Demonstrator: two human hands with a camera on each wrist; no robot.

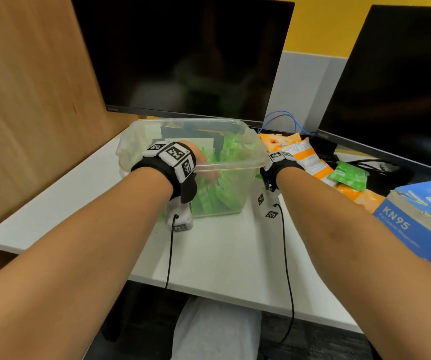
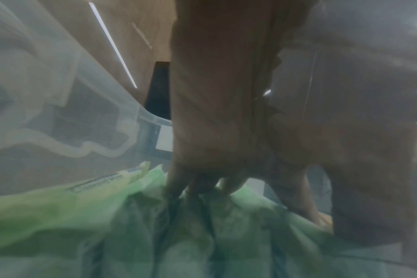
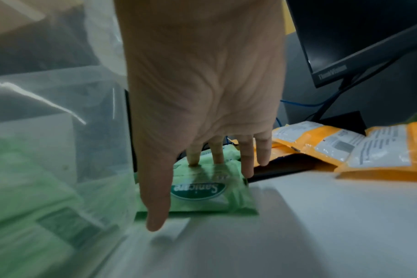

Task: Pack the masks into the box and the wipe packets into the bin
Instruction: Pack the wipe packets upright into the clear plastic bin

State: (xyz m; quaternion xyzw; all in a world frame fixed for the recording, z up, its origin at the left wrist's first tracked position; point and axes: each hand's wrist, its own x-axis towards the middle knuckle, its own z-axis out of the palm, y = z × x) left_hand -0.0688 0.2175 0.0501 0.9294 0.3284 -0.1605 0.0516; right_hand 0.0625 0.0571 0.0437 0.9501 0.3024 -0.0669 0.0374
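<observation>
White tabletop (image 1: 217, 258) tucked into a corner; wood panel (image 1: 27, 100) on the left, yellow wall (image 1: 326, 24) behind, two dark monitors (image 1: 183, 55) at the back with a blue cable (image 1: 284, 118) looped between them.

The bin (image 1: 237, 162) is clear soft-cornered plastic, sitting mid-tabletop, already piled with crinkly green wipe packets (image 1: 209, 198); right of it there's a loose heap of glossy orange packets (image 1: 310, 157) with white labels plus one more green one (image 1: 349, 175); the blue-and-white KN95 box (image 1: 417, 219) sits at the far right edge, cardboard, flaps up.

Left hand (image 1: 204, 165) is down inside the bin, fingers (image 2: 179, 182) pointing into the green packets; too blurry to tell if they're grasping anything or just touching.

Right hand (image 3: 202, 94) is just outside the bin's right wall, palm down, fingers (image 3: 194, 156) spread and straight, tips pressing on a flat green packet (image 3: 212, 193) lying on the tabletop against the bin; nothing gripped, fingers released.
</observation>
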